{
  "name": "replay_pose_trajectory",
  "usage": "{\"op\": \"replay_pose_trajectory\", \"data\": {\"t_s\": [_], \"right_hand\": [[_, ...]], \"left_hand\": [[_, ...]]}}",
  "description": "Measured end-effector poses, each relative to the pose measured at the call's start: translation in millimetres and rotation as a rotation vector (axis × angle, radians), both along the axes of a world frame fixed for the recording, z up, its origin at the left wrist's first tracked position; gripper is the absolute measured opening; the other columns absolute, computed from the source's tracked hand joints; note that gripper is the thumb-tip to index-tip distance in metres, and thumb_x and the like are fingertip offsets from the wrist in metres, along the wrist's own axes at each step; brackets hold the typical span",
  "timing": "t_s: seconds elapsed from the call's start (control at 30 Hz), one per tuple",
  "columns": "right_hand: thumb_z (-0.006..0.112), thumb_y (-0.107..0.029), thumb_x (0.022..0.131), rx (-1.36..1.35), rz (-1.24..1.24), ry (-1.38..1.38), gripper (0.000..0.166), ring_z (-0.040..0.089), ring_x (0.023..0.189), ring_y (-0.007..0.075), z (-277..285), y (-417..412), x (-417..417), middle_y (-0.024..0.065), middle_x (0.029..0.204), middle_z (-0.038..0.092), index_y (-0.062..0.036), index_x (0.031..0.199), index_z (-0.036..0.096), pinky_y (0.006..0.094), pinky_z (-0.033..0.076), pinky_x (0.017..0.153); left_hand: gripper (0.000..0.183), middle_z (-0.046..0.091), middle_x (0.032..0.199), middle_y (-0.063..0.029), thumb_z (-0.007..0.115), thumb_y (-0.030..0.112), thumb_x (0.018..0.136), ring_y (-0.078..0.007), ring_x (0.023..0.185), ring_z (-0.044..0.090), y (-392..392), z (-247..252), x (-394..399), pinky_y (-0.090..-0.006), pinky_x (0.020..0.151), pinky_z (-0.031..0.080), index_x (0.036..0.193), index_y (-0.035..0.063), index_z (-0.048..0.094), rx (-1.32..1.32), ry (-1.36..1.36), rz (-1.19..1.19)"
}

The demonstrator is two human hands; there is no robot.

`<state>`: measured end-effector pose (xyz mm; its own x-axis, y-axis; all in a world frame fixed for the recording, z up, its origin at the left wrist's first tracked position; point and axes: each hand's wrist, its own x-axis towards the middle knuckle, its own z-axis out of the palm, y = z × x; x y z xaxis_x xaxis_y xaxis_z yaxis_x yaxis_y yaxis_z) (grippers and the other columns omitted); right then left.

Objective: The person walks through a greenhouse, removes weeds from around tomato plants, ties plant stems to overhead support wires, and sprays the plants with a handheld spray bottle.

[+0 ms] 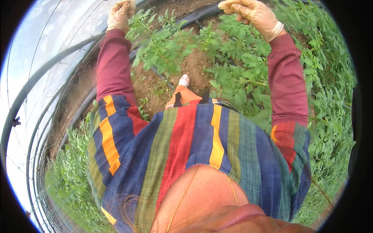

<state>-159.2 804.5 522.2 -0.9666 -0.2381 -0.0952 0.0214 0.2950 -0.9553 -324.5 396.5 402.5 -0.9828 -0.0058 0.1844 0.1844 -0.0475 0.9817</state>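
My left hand (121, 14), in a thin translucent glove, is raised at the top left, and the picture's upper edge cuts it off a little. Its fingers are curled in; whether anything thin is between them cannot be seen. To the right, my right hand (252, 17) wears a matching glove and is held over leafy green plants, probably tomato (242, 46). Thumb and fingers are drawn together, with no object plainly visible in them. Between and below both hands stands another leafy plant (163, 52) in brown soil (198, 62).
A black hose (201, 14) crosses the soil near the top. Thinner drip line (158, 74) runs by my shoe (184, 80). On the left, a curved greenhouse pipe (52, 59) stands before clear plastic film (75, 17). Dense plants (335, 96) fill the right side.
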Motion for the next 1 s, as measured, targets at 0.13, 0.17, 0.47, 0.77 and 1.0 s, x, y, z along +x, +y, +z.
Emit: {"op": "replay_pose_trajectory", "data": {"t_s": [0.13, 0.17, 0.47, 0.77, 1.0], "right_hand": [[0.052, -0.006, 0.094, -0.071, 0.301, 0.222, 0.021, 0.06, 0.089, 0.0109, 7, -45, -15, 0.0047, 0.1, 0.067, -0.0017, 0.111, 0.063, 0.0237, 0.048, 0.078], [0.052, -0.005, 0.094, -0.117, 0.355, 0.248, 0.021, 0.06, 0.092, 0.0117, 4, -54, -21, 0.005, 0.102, 0.066, -0.0012, 0.112, 0.062, 0.0246, 0.049, 0.081], [0.059, -0.011, 0.083, 0.788, 0.169, 0.379, 0.019, 0.063, 0.076, 0.0173, 1, -103, -68, 0.0093, 0.092, 0.067, -0.0061, 0.101, 0.064, 0.0286, 0.05, 0.068], [0.069, 0.004, 0.071, 0.583, -0.096, 1.139, 0.018, 0.063, 0.069, 0.0253, 70, -84, -26, 0.0095, 0.076, 0.061, -0.0077, 0.085, 0.068, 0.0324, 0.051, 0.063], [0.064, -0.008, 0.08, 0.352, -0.222, 1.385, 0.01, 0.062, 0.075, 0.0257, 108, -132, -76, 0.0078, 0.086, 0.063, -0.0102, 0.089, 0.066, 0.0336, 0.051, 0.064]], "left_hand": [[0.017, 0.063, 0.076, -0.0025, 0.061, 0.02, 0.092, -0.0086, 0.059, 0.052, 38, -4, -10, -0.0213, 0.054, 0.041, 0.098, 0.0051, 0.062, -0.047, 0.0, -0.131], [0.017, 0.062, 0.075, -0.0019, 0.06, 0.021, 0.092, -0.0084, 0.059, 0.051, 51, 3, -5, -0.0214, 0.054, 0.04, 0.098, 0.0046, 0.062, -0.047, 0.004, -0.181], [0.018, 0.051, 0.067, 0.0028, 0.058, 0.019, 0.094, -0.0066, 0.057, 0.04, 118, 42, 51, -0.0221, 0.052, 0.03, 0.101, 0.0038, 0.062, -0.153, 0.029, -0.508], [0.007, 0.067, 0.081, -0.0019, 0.062, 0.01, 0.089, -0.0034, 0.06, 0.051, 85, 61, 64, -0.0187, 0.052, 0.04, 0.094, 0.0054, 0.061, -0.02, -0.008, -0.307], [0.011, 0.067, 0.082, -0.004, 0.059, 0.016, 0.093, -0.0057, 0.054, 0.049, 111, 101, 79, -0.0197, 0.05, 0.039, 0.094, 0.0057, 0.06, 0.229, 0.18, -0.197]]}}
